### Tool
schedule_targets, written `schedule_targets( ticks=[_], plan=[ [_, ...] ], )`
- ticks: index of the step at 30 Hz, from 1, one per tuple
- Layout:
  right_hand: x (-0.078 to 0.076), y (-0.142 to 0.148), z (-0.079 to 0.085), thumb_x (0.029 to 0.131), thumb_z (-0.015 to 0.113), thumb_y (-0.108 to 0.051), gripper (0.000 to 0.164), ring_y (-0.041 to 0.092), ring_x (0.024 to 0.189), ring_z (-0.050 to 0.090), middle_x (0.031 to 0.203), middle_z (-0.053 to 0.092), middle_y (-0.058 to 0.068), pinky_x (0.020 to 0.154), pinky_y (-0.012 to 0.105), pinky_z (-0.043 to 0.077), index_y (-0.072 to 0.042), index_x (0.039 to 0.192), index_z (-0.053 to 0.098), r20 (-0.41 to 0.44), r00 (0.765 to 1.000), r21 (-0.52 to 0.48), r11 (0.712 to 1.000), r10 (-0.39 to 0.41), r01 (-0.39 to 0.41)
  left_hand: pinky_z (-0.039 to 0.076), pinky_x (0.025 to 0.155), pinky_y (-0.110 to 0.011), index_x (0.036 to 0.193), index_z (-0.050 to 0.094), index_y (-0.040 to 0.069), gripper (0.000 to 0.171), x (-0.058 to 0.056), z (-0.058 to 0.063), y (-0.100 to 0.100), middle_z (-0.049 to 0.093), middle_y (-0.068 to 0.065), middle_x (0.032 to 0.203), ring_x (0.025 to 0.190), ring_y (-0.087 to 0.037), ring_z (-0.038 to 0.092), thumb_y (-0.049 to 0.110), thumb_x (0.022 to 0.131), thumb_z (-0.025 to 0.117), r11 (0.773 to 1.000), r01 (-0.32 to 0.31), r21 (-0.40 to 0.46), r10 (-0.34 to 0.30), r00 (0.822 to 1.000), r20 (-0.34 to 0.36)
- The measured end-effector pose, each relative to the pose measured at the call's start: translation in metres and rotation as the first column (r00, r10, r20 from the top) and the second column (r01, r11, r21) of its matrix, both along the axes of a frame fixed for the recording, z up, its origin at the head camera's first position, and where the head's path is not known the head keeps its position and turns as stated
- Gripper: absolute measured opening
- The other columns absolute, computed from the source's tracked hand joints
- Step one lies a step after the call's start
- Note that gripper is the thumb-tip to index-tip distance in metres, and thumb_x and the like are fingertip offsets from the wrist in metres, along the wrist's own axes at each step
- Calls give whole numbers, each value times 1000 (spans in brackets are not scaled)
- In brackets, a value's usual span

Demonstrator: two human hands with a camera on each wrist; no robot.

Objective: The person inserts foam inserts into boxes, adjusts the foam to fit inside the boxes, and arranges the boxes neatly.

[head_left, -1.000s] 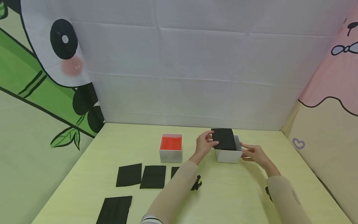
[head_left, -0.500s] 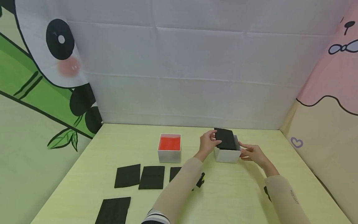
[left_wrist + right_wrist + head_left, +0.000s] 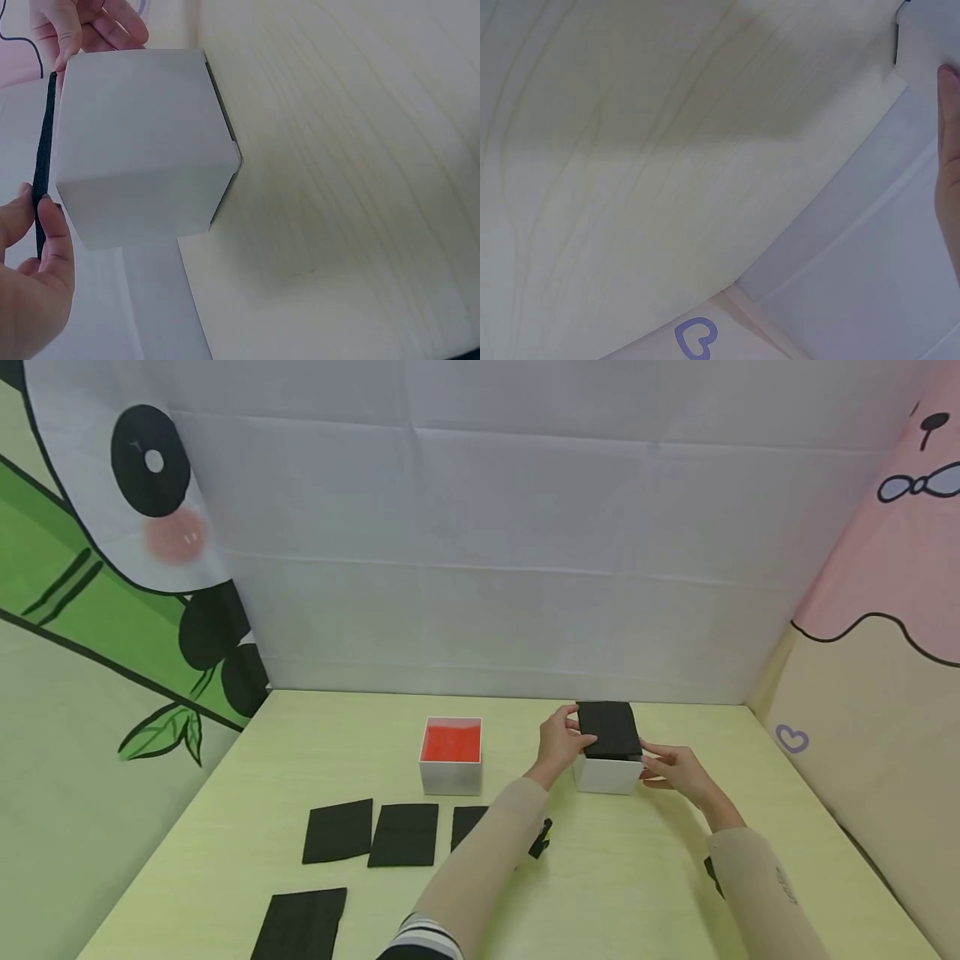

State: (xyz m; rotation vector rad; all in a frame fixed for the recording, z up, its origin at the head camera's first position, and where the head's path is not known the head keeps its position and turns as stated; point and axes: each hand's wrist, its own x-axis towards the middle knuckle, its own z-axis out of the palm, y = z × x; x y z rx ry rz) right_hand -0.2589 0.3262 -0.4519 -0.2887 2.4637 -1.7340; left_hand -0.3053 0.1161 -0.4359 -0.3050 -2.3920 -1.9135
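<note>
A thin black square sheet point(image 3: 610, 729) lies over the top of a white box point(image 3: 607, 776) at the right back of the table. My left hand point(image 3: 558, 746) pinches the sheet's left edge between thumb and fingers; the left wrist view shows the dark sheet point(image 3: 45, 150) edge-on along the box's top. On the other side, my right hand point(image 3: 678, 772) rests its extended fingers against the box's right side, with a fingertip right at the sheet's near corner. What the box holds is hidden under the sheet.
Left of it stands a second white box point(image 3: 453, 778), with red showing inside. Several black squares point(image 3: 403, 835) lie on the table point(image 3: 600, 877), one partly under my left sleeve. A small black-and-yellow item point(image 3: 540, 840) sits beside that sleeve. A white sheet point(image 3: 495, 568) backs the table.
My left hand has moved slightly right with the black sheet, which tilted and then came down flat over the box's opening. My right hand has stayed at the box's side.
</note>
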Motion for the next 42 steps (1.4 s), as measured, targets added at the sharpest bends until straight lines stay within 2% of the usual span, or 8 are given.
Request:
schedule_targets(
  ticks=[11,15,20,27,33,37,40,42],
  plan=[
    [0,-2,1,90,50,-2,47,35,84,60,112,47,38,71,38,49,12,130,30,7,1000,-15,1000,0,0,50,54,-25,116,57,-1,49,-9,-10,-1,58,-9,83,69,-16,59,0,70,74,997,-3,-80,3,1000,1],
    [1,-3,2,90,50,-2,46,35,84,60,111,48,37,72,39,49,12,130,30,3,1000,-24,1000,1,-1,47,54,-21,109,63,3,43,-20,-23,1,56,-2,74,65,-9,55,12,70,77,989,12,-145,-22,998,-63],
    [3,-4,2,91,48,-1,45,33,83,61,109,50,37,72,39,49,12,130,30,5,1000,-22,1000,-4,4,44,62,-21,106,63,-3,39,-7,-8,0,54,-1,68,66,-11,50,9,71,76,974,12,-226,-23,999,-47],
    [4,-4,3,91,48,-3,46,37,85,59,112,48,37,72,39,48,10,131,30,15,1000,-18,1000,-6,6,42,65,-19,105,65,-2,36,1,-8,-1,60,-2,79,70,-10,50,16,74,73,925,-3,-380,-43,993,-112],
    [4,-5,3,91,49,-3,46,40,86,58,112,47,38,73,42,47,11,131,30,11,1000,-26,1000,-5,6,42,64,-20,108,65,6,38,4,-10,-2,57,-7,95,82,-15,53,28,77,70,806,-19,-591,-98,981,-166],
    [4,-4,2,91,49,-4,46,39,86,59,113,47,38,73,42,47,10,131,30,5,1000,-27,1000,-8,8,40,63,-20,105,68,13,36,6,-9,-2,53,-2,96,85,-13,48,40,83,60,627,-103,-772,-186,943,-277],
    [4,-4,1,91,49,-5,47,36,85,59,112,48,37,73,41,48,10,131,30,5,1000,-24,1000,-9,9,40,75,-25,110,66,19,43,7,-10,-2,52,-1,112,100,-14,44,50,87,47,460,-211,-862,-288,884,-370],
    [4,-5,0,91,49,-6,46,35,85,59,112,48,36,73,40,48,10,131,31,9,1000,-25,1000,-12,12,38,84,-31,118,61,21,49,8,-11,-3,48,-2,123,112,-17,40,55,88,40,376,-265,-888,-350,847,-401]
  ],
)
